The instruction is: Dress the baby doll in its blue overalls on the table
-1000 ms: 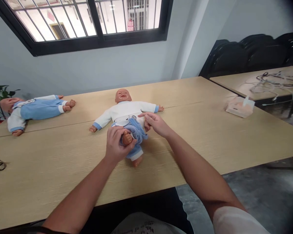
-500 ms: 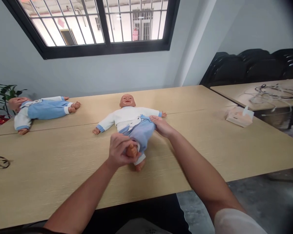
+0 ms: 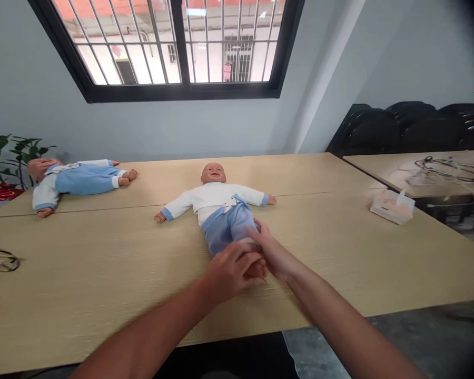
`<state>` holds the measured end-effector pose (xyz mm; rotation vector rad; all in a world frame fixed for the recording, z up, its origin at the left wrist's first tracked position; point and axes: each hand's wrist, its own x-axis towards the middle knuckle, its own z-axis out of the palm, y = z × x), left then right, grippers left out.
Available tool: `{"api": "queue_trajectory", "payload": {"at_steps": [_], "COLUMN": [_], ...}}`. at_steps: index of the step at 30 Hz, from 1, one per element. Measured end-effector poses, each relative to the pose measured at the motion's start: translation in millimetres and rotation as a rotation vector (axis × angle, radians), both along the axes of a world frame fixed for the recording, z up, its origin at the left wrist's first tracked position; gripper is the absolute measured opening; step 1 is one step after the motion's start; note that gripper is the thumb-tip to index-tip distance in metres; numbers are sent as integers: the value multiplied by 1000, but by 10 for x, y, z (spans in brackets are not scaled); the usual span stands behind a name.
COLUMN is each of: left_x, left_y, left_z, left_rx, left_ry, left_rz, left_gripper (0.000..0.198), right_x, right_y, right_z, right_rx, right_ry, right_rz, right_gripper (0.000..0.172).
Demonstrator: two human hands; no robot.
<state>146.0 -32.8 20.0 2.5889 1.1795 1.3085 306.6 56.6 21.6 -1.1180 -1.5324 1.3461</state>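
Note:
A baby doll [image 3: 213, 199] in a white top lies on its back in front of me, arms spread and head toward the window. Its blue trousers [image 3: 221, 229] are pulled up to the waist, with the front edge uneven and a corner sticking up. My left hand [image 3: 233, 269] has its fingers curled around the doll's foot [image 3: 256, 267] on the right side. Against the lower leg just above that foot, my right hand [image 3: 272, 248] grips the trouser leg and cuff. The doll's other foot is hidden behind my left hand.
A second doll [image 3: 82, 180] in similar clothes lies at the back left, near a potted plant [image 3: 2, 163]. Glasses [image 3: 2, 261] rest at the left edge. A tissue box [image 3: 393, 206] stands at the right, and cables [image 3: 454, 169] lie on another table.
My left hand has moved right from one foot to the other. My right hand has slid from the waistband down to the lower leg. The view has tilted up slightly.

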Motion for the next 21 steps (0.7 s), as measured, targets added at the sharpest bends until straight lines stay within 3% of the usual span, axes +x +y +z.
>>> {"api": "queue_trajectory", "payload": {"at_steps": [3, 5, 8, 9, 12, 15, 19, 20, 21], "left_x": [-9, -170, -538, -662, -960, -1134, -1240, -1249, -1252], "left_y": [35, 121, 316, 384, 579, 782, 1030, 1057, 1059], "left_z": [-30, -22, 7, 14, 5, -41, -122, -137, -148], "left_rx": [-29, -53, -145, -233, -582, -725, -723, -704, -674], "left_ry": [22, -75, -263, -314, -498, -662, -823, -848, -869], "left_rz": [-100, 5, 328, 370, 268, 246, 342, 376, 417], "left_gripper": [39, 30, 36, 43, 38, 42, 50, 49, 47], "right_x": [189, 288, 414, 449, 522, 525, 395, 343, 290], "right_y": [-172, -137, -31, -3, 41, -16, -464, -644, -829], "right_z": [181, 296, 352, 342, 279, 238, 230, 219, 197], "right_rx": [-247, -234, -113, -77, 91, 277, 620, 700, 754], "right_ry": [-19, -84, -174, -204, -287, -382, -597, -612, -591], "right_rz": [123, 141, 182, 205, 275, 254, 35, 31, 134], "right_gripper": [86, 85, 80, 81, 80, 73, 45, 35, 27]}}
